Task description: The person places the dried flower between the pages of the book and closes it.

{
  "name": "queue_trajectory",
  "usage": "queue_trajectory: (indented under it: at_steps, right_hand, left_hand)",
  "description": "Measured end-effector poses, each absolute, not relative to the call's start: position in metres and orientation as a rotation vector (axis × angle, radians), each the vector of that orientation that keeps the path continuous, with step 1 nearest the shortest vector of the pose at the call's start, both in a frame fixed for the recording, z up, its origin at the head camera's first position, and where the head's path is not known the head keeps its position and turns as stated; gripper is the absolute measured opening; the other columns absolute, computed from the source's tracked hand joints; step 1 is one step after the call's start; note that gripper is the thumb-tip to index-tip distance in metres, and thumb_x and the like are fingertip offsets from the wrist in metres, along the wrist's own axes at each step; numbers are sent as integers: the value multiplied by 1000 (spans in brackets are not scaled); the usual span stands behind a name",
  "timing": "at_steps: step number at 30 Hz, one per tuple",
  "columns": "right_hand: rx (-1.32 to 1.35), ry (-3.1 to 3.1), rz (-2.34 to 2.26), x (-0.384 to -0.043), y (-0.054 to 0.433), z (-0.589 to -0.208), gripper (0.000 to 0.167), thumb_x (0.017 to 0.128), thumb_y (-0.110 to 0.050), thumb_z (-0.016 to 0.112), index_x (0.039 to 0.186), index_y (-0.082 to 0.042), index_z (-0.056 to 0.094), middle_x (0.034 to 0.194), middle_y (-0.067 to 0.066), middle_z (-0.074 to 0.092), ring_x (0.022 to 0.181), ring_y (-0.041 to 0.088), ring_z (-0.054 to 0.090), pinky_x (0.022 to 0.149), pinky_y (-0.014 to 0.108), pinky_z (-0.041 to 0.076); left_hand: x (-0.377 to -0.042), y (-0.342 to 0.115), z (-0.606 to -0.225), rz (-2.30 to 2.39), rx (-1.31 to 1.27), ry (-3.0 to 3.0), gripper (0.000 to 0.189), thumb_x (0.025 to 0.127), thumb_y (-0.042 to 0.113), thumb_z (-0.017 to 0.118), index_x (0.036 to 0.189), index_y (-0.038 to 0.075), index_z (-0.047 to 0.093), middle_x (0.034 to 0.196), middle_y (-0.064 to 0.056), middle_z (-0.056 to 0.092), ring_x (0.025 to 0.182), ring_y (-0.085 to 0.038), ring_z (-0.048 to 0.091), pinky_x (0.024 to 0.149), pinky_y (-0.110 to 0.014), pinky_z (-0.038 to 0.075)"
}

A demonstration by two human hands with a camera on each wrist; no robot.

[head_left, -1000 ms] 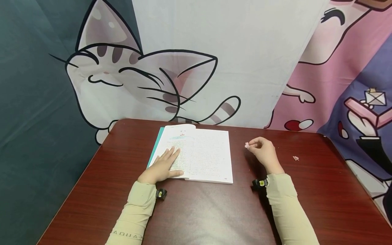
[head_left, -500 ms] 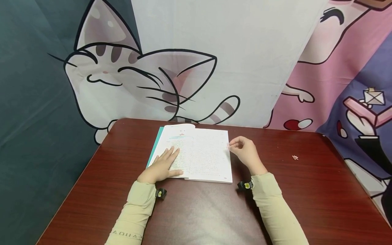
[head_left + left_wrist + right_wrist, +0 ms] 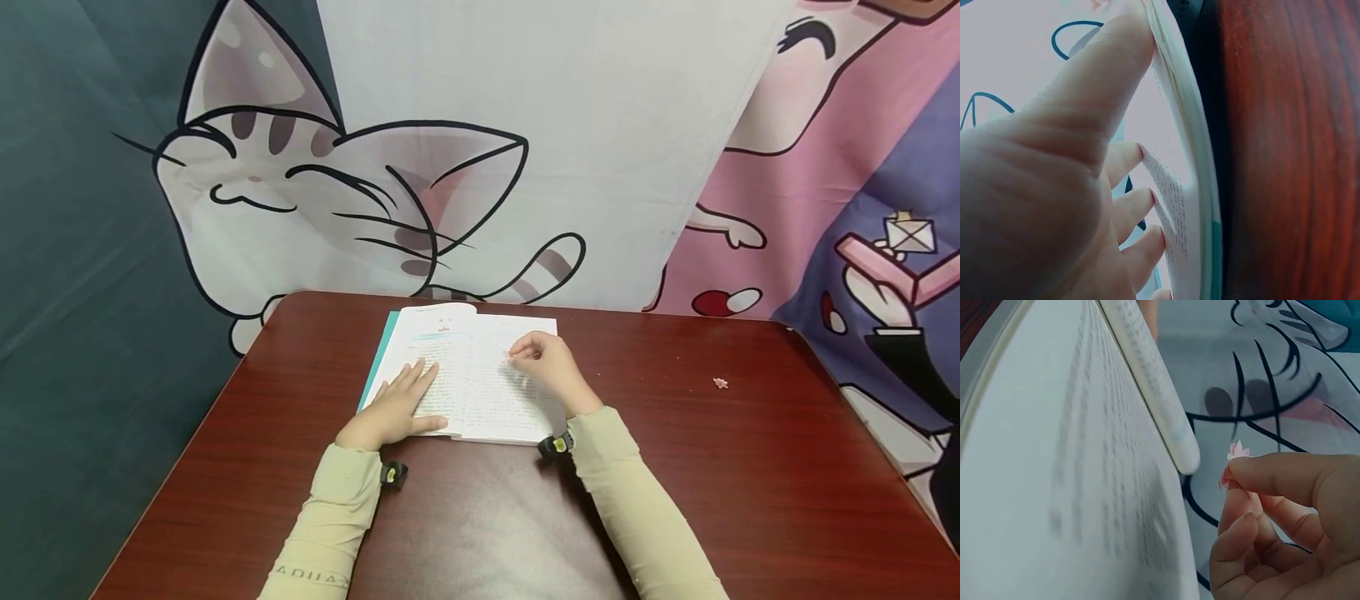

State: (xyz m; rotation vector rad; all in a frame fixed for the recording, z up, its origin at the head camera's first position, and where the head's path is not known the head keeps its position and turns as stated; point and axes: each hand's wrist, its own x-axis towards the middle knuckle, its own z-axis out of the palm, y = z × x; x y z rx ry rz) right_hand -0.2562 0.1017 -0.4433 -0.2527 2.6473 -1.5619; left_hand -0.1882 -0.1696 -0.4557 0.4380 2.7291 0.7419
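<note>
An open book [image 3: 491,408] with printed pages and a teal cover edge lies on the table. My left hand [image 3: 393,412] rests on its left page, fingers spread and thumb along the lower edge. Over the right page, my right hand [image 3: 551,367] pinches a small pink flower [image 3: 1239,450] between thumb and index finger. In the right wrist view the flower's pointed petals stick out past the fingertips, above the page; its lower part is hidden. A second, similar pale pink flower [image 3: 720,383] lies on the table to the right.
The brown wooden table [image 3: 465,525] reaches back to a cloth backdrop [image 3: 600,108] printed with cartoon cats. Black wrist cameras are strapped at both cuffs. A dark object shows at the far right edge.
My right hand has moved left with the pinched flower, from the table beside the book to over the right page. The left hand has stayed put on the left page.
</note>
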Motion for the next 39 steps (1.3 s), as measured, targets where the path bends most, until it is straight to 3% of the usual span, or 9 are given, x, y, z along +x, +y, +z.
queue_trajectory:
  at_steps: [9,18,30,39]
  right_hand:
    - [-307,2556,-1478,-263,75,-449,4,89,-3,73,91,-2,71,77,4,67,65,13,59,57,24,45]
    - [-252,2576,-1449,-268,65,-457,9,87,-2,76,85,-8,69,76,4,67,67,14,59,63,25,47]
    - [-244,2547,-1463,-260,70,-454,6,90,-7,75,91,-5,69,80,6,65,68,14,58,62,24,51]
    - [-434,2680,-1463,-252,92,-443,3,93,-10,69,93,-9,72,92,5,71,82,19,64,77,34,52]
  left_hand:
    - [-188,-169,-455,727,433,2730,91,94,43,71,161,5,24,166,-24,15,152,-46,11,116,-69,13]
    - [-189,-168,-454,720,438,2734,90,94,43,71,161,5,24,166,-24,15,152,-46,12,116,-69,14]
    - [-188,-170,-456,742,444,2733,90,94,43,71,161,4,24,166,-25,15,152,-47,12,116,-70,14]
    - [-189,-170,-459,742,453,2734,90,94,42,71,161,3,24,166,-25,14,152,-47,11,116,-70,12]
